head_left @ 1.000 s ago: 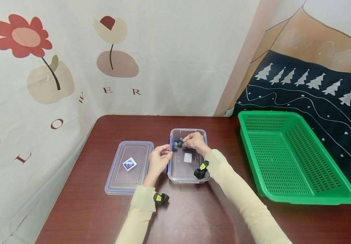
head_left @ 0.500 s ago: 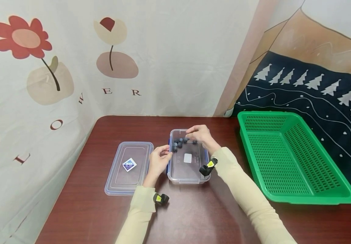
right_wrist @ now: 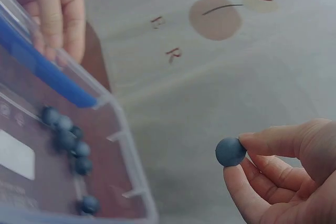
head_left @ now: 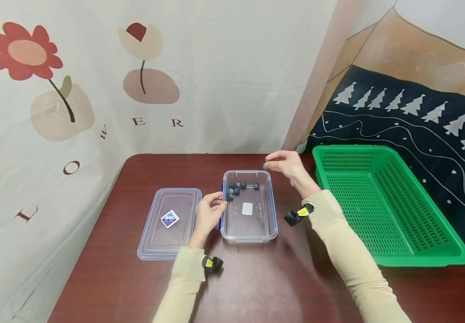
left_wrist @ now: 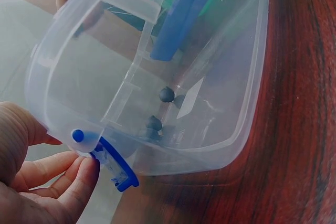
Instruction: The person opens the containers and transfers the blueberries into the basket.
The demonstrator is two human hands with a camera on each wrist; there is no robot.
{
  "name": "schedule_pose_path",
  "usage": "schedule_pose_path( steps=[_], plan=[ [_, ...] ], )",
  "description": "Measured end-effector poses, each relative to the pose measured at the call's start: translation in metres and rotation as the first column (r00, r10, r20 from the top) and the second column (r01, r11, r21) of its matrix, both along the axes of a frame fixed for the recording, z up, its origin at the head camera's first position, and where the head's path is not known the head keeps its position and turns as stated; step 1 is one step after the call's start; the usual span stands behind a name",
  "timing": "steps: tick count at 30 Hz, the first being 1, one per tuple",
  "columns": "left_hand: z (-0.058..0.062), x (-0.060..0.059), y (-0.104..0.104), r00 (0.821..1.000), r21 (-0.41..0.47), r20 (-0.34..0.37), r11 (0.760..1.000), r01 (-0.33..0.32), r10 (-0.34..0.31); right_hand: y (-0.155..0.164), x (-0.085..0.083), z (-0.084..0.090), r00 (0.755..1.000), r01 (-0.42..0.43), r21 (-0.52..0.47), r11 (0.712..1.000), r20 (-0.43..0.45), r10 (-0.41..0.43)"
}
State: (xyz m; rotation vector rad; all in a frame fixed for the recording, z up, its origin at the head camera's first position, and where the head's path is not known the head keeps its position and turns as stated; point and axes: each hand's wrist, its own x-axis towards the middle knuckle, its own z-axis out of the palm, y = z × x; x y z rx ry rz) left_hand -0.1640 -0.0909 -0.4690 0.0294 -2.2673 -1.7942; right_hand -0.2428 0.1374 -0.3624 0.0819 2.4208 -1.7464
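Observation:
A clear plastic box (head_left: 270, 211) with blue clips stands on the dark red table, and several small dark blue balls (head_left: 236, 188) lie in its far end. My left hand (head_left: 210, 211) holds the box's left rim, fingers at the blue clip (left_wrist: 116, 169). My right hand (head_left: 285, 163) hovers above the box's far right corner and pinches one blue ball (right_wrist: 230, 151) between thumb and fingertips. Through the box wall (left_wrist: 231, 103) the left wrist view shows the balls (left_wrist: 166, 94) lying inside.
The box's clear lid (head_left: 170, 222) with a diamond label lies flat to the left of the box. A large green slatted basket (head_left: 382, 204) sits at the table's right side. Printed cloth hangs behind the table.
My right hand has lifted out of the box with one ball pinched and moved up and to the right, toward the basket. The left hand has stayed on the rim.

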Motion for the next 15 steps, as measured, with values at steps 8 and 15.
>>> schedule_pose_path(
  steps=[8,15],
  plan=[
    [0.009,0.005,-0.001,1.000,-0.001,-0.009,1.000,-0.002,0.002,0.042,0.005,0.020,0.997,0.057,0.034,0.998,-0.047,-0.055],
    [0.005,0.002,-0.002,1.000,0.002,-0.001,1.000,-0.002,0.002,0.088,0.012,0.028,0.988,0.113,0.032,0.993,-0.112,-0.108]
  ],
)
